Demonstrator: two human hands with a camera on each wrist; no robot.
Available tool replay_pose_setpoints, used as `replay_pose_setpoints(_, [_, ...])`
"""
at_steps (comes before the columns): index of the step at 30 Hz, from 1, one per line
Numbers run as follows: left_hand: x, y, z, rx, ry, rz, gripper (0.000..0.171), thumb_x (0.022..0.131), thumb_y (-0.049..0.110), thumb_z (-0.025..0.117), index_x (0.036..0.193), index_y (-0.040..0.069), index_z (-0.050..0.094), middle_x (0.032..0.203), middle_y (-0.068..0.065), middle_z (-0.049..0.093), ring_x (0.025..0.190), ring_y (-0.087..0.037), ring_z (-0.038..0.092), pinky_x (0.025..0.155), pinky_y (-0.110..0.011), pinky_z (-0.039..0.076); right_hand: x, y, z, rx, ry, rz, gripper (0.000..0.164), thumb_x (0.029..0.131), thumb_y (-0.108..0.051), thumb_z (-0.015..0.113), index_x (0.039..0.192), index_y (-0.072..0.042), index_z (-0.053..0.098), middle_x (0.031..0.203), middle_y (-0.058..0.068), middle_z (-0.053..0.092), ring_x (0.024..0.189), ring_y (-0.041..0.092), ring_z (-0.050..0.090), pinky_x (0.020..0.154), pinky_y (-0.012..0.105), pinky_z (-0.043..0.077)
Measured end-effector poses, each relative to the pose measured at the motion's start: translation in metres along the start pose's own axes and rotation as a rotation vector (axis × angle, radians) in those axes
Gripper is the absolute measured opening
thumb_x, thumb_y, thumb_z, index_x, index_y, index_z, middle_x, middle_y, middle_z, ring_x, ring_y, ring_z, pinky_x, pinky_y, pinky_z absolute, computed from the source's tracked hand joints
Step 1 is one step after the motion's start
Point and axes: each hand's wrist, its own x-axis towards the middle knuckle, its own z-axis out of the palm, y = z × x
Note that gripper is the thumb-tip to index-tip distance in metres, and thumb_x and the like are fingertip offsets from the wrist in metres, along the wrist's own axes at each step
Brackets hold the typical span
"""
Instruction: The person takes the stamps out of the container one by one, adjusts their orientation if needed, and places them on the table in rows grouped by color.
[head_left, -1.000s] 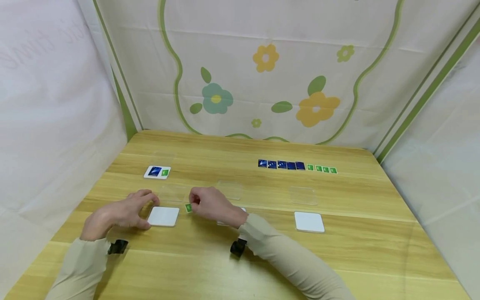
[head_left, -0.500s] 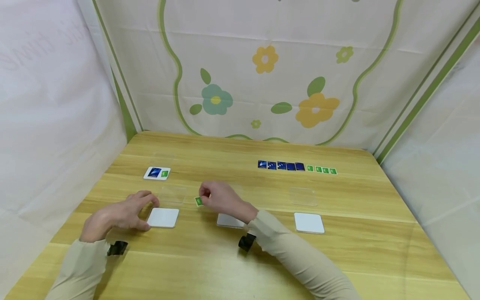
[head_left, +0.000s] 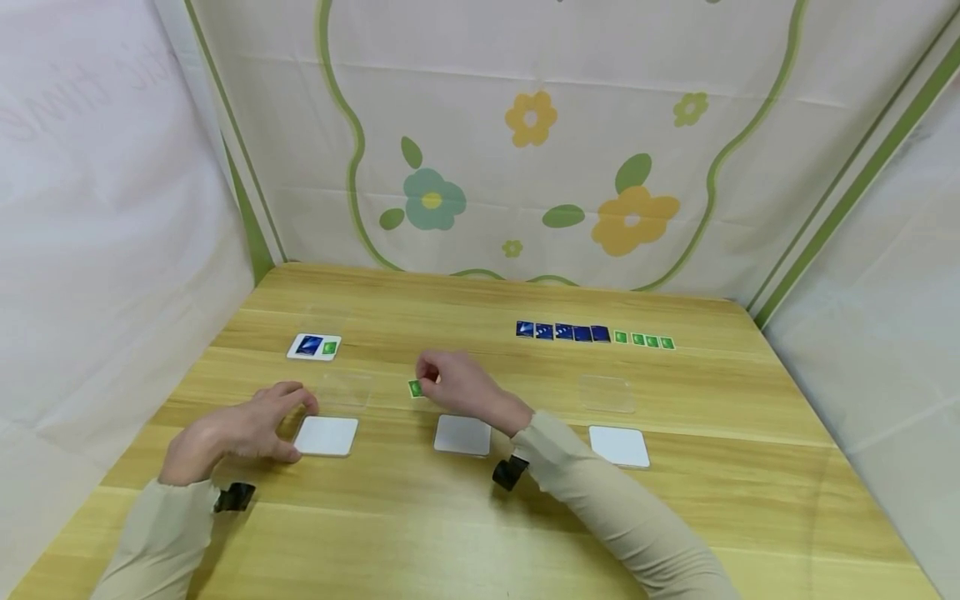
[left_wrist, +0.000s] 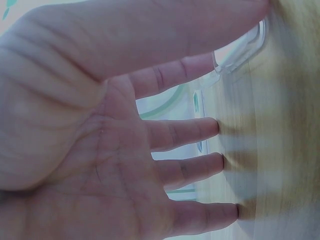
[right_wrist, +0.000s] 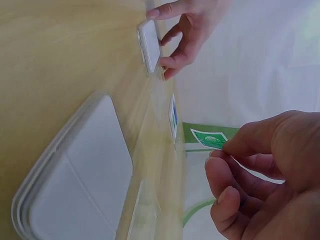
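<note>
My right hand pinches a small green card with a white border between thumb and index finger, raised over the table beyond the middle white-topped case. Its other fingers curl in below. My left hand rests at the left white-topped case, thumb and index finger holding its near and far left corners. In the left wrist view, the remaining fingers reach down to the wood. Farther back lies a white card bearing a blue card and a green one.
A third white-topped case lies to the right. Clear plastic lids sit behind the cases. Toward the back right, several blue cards and several small green cards form a row. Fabric walls enclose the wooden table.
My right hand has moved right and away from me, carrying the green card from beside the left case and uncovering the middle one. The left hand has stayed in place.
</note>
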Motion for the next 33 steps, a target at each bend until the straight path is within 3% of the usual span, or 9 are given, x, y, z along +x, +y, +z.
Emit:
replay_pose_setpoints(18, [0.000, -0.003, 0.002, 0.015, 0.021, 0.046, 0.048, 0.079, 0.028, 0.081, 0.116, 0.018, 0.053, 0.142, -0.025, 0.038, 0.124, -0.049, 0.039, 0.089, -0.063, 0.043, -0.007, 0.023, -0.026, 0.015, 0.059, 0.050, 0.004, 0.091, -0.007, 0.062, 0.093, -0.009, 0.065, 0.087, 0.002, 0.067, 0.074, 0.011, 0.056, 0.062, 0.019, 0.047])
replay_pose_setpoints(24, [-0.001, -0.003, 0.002, 0.016, 0.023, 0.046, 0.047, 0.079, 0.027, 0.081, 0.116, 0.017, 0.053, 0.141, -0.025, 0.039, 0.124, -0.049, 0.039, 0.089, -0.063, 0.043, -0.011, 0.032, -0.035, 0.037, 0.050, 0.078, 0.004, 0.093, -0.012, 0.062, 0.095, -0.010, 0.065, 0.088, 0.002, 0.067, 0.073, 0.012, 0.056, 0.059, 0.021, 0.047])
replay_pose_setpoints(33, [-0.001, -0.002, 0.001, 0.010, 0.020, 0.025, 0.048, 0.078, 0.027, 0.081, 0.117, 0.018, 0.053, 0.143, -0.025, 0.037, 0.126, -0.049, 0.038, 0.090, -0.063, 0.043, -0.018, 0.046, -0.061, 0.032, 0.118, 0.099, 0.004, 0.093, -0.013, 0.062, 0.094, -0.011, 0.066, 0.088, 0.004, 0.067, 0.073, 0.015, 0.058, 0.062, 0.024, 0.048])
